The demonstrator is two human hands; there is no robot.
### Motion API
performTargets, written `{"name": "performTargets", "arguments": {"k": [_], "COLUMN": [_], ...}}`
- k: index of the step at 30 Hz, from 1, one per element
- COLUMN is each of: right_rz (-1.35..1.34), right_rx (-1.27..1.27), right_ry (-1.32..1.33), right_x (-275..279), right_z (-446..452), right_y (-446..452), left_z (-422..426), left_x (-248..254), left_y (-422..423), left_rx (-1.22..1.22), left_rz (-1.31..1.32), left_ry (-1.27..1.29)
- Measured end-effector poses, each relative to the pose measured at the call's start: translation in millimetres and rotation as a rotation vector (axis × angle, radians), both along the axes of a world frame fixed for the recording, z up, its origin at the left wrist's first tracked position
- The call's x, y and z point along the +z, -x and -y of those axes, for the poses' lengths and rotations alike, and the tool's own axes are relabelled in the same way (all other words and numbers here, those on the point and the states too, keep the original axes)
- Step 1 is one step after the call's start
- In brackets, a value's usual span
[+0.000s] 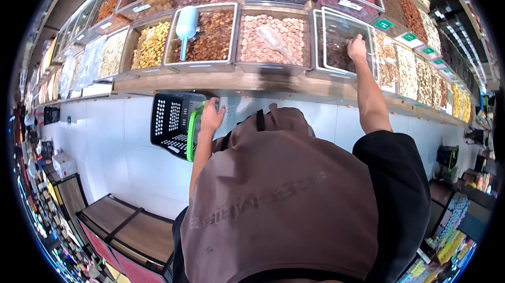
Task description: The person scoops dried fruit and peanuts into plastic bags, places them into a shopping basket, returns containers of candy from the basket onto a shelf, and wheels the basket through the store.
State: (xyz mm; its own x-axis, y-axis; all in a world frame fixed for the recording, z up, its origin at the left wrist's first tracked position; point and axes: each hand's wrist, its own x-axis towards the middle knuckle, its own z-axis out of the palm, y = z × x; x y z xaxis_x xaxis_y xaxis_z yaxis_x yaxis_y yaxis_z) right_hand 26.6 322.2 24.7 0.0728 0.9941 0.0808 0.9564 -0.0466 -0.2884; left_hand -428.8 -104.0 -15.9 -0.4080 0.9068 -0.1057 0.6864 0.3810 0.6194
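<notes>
My left hand (211, 116) is closed at the green handle (191, 138) of a black shopping basket (169, 120). The basket hangs tilted on its side beside me, and I see nothing inside it. My right hand (357, 48) reaches forward to a bin of dark food pieces (336, 46). Its fingers are curled at the right part of the clear, white-edged lid (324, 38) over that bin. What the dark pieces are, I cannot make out.
Along the wooden counter edge (231, 79) stand several clear bins. One holds pale pink discs (251, 31) and a clear scoop (276, 44). A blue scoop (187, 25) lies over brown dried fruit or nuts. Behind me, at lower left, stands a wooden-topped stand (110, 212).
</notes>
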Motion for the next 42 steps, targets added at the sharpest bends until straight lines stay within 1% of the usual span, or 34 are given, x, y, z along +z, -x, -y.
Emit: {"name": "performTargets", "arguments": {"k": [1,2,3,4,6,8,10,11,12,14,15,16,18,19,20,21,22,24,25,26,27,28,30,31,32,34,35,37,38,40,42], "right_rz": [0.015,0.03,0.015,0.004,0.043,0.039,0.076,0.239,0.399,0.445,0.306,0.168,-0.079,-0.204,-0.211,-0.22,-0.214,-0.023,-0.011,0.044,0.1,0.109,0.456,0.383,0.392,0.453,0.468,0.355,0.353,0.449,0.438], "right_rx": [0.007,0.023,0.014,0.013,0.015,-0.047,-0.031,0.036,0.098,0.268,0.408,0.536,0.894,1.058,1.184,1.314,1.341,1.71,1.75,1.924,2.096,2.131,2.145,2.235,2.255,2.276,2.294,2.308,2.318,2.25,2.264], "right_ry": [-0.016,-0.032,0.005,0.048,0.05,0.05,0.025,-0.086,-0.201,-0.429,-0.377,-0.312,-0.17,-0.053,0.014,0.087,0.101,-0.119,-0.098,-0.027,0.04,0.061,0.404,0.325,0.331,0.416,0.427,0.402,0.405,0.414,0.382], "right_x": [-1.4,-3.7,7.2,18.3,16.6,0.1,21.6,49.2,71.7,66.1,58.9,51.5,41.9,37.3,23.1,8.2,13.4,20.7,7.0,-11.3,-26.9,-37.8,-55.5,-58.3,-62.3,-74.0,-76.4,-81.0,-80.5,-75.7,-76.6], "right_z": [-0.6,-1.4,2.9,10.7,7.1,-4.7,18.7,48.6,82.5,112.6,133.4,159.9,222.8,254.4,276.6,291.6,302.5,315.9,319.7,322.8,327.9,334.4,350.0,352.3,357.4,362.7,364.2,367.7,370.1,371.2,369.4], "right_y": [-1.4,-1.7,3.5,9.1,11.8,9.8,36.2,63.7,95.5,140.4,166.8,195.5,255.1,285.1,304.9,321.3,336.7,359.5,364.9,369.3,375.8,384.4,396.2,401.3,408.6,412.4,411.4,416.7,417.7,425.2,434.6], "left_z": [11.8,25.9,40.2,54.7,80.6,111.7,146.9,160.6,167.4,176.3,170.2,166.9,156.9,151.6,147.1,139.2,134.9,124.0,127.2,128.6,136.8,141.5,152.1,152.1,156.5,162.9,165.9,170.4,172.6,174.4,179.7], "left_x": [-3.2,-7.1,-9.0,-0.3,27.9,23.3,-3.7,-17.2,-27.5,-40.9,-30.7,-28.8,-31.4,-34.5,-36.5,-21.0,-27.8,-40.9,-52.5,-64.4,-100.4,-95.2,-73.5,-39.0,-34.3,-36.8,-36.8,-37.2,-35.2,-38.7,-46.2], "left_y": [-0.4,-1.7,-1.3,-3.8,-8.6,1.6,14.3,15.8,12.1,11.7,11.7,11.5,11.3,8.0,0.5,-11.2,-19.8,-42.2,-49.2,-52.1,-53.6,-57.3,-61.8,-59.8,-54.0,-53.3,-52.1,-53.4,-53.7,-50.2,-42.5], "left_rx": [0.022,0.063,0.113,0.159,0.396,0.618,0.733,0.693,0.742,0.64,0.662,0.68,0.657,0.599,0.547,0.57,0.569,0.642,0.564,0.487,0.429,0.437,0.511,0.575,0.594,0.581,0.573,0.622,0.648,0.664,0.651], "left_rz": [-0.006,-0.11,-0.218,-0.227,-0.52,-0.447,-0.135,-0.109,-0.087,-0.102,-0.047,-0.038,0.087,0.116,0.146,0.208,0.22,0.317,0.402,0.486,0.494,0.521,0.488,0.491,0.503,0.358,0.328,0.319,0.301,0.277,0.3], "left_ry": [0.006,-0.033,-0.069,-0.053,-0.064,0.046,0.265,0.402,0.412,0.234,0.314,0.327,0.475,0.476,0.475,0.456,0.489,0.453,0.408,0.36,0.378,0.355,0.367,0.374,0.372,0.344,0.368,0.337,0.308,0.277,0.211]}}
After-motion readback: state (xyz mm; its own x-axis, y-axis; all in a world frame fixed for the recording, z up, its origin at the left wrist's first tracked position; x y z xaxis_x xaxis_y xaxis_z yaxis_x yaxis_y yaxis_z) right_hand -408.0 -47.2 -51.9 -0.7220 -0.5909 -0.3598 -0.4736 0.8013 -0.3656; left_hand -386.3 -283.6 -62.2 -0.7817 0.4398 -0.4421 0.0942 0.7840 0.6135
